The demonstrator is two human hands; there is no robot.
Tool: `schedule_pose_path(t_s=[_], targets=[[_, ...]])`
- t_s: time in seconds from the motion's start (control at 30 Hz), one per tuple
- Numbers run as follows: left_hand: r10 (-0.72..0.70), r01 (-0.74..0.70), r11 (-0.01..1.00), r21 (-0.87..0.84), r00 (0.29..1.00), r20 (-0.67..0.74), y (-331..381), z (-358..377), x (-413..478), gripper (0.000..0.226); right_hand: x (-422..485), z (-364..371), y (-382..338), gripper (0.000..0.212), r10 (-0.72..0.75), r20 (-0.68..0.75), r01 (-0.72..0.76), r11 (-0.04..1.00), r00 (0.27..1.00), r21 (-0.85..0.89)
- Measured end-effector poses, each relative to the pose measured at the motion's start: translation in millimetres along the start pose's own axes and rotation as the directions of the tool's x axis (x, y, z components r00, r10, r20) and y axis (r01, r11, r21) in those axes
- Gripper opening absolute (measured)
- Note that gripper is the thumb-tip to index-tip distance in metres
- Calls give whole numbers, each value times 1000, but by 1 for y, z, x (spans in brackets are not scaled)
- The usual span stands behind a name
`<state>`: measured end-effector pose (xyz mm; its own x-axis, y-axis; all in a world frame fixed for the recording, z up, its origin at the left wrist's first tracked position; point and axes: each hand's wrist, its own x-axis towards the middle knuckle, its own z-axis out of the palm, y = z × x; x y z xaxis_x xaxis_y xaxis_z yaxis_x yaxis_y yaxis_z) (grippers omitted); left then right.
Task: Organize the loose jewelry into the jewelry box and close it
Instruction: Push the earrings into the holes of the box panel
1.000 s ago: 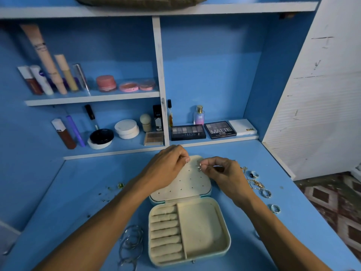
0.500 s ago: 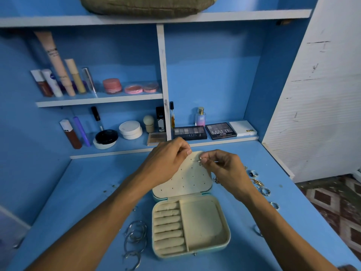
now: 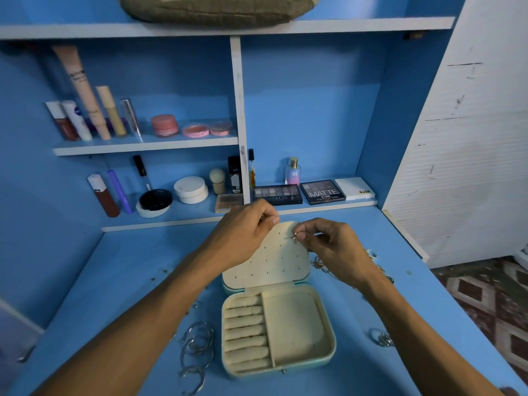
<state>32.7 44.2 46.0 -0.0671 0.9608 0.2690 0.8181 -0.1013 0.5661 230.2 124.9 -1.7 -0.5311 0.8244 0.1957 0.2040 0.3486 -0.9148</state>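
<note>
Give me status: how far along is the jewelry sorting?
Done: jewelry box is open; its ring rolls and tray look empty. In hand: right hand pinches a small earring against the perforated lid; left hand holds the lid's top edge. Left: silver hoops, rings and chain on the desk, then closing.

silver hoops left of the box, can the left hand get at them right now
Probably yes: the silver hoops lie uncovered on the desk left of the jewelry box. The left hand would first have to release the lid it holds.
</note>
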Motion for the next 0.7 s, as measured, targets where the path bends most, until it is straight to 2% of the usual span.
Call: schedule_pose_path(t_s=[0.2, 0.37, 0.5, 0.7], targets=[[1, -1, 1000, -16, 1000, -4, 0, 1, -1, 15, 0, 2, -1, 8, -9, -30, 9, 1000, 1000, 9], [4, -4, 1000, -30, 1000, -15, -1, 1, -1, 14, -2, 4, -1, 8, -24, -50, 21, 998, 998, -58], [7, -7, 999, -37, 1000, -15, 0, 1, -1, 13, -4, 1, 1, 7, 11, -52, -9, 999, 999, 52], [17, -17, 999, -32, 1000, -17, 4, 1, -2, 13, -5, 5, -8, 6, 4, -84, 1, 998, 996, 56]])
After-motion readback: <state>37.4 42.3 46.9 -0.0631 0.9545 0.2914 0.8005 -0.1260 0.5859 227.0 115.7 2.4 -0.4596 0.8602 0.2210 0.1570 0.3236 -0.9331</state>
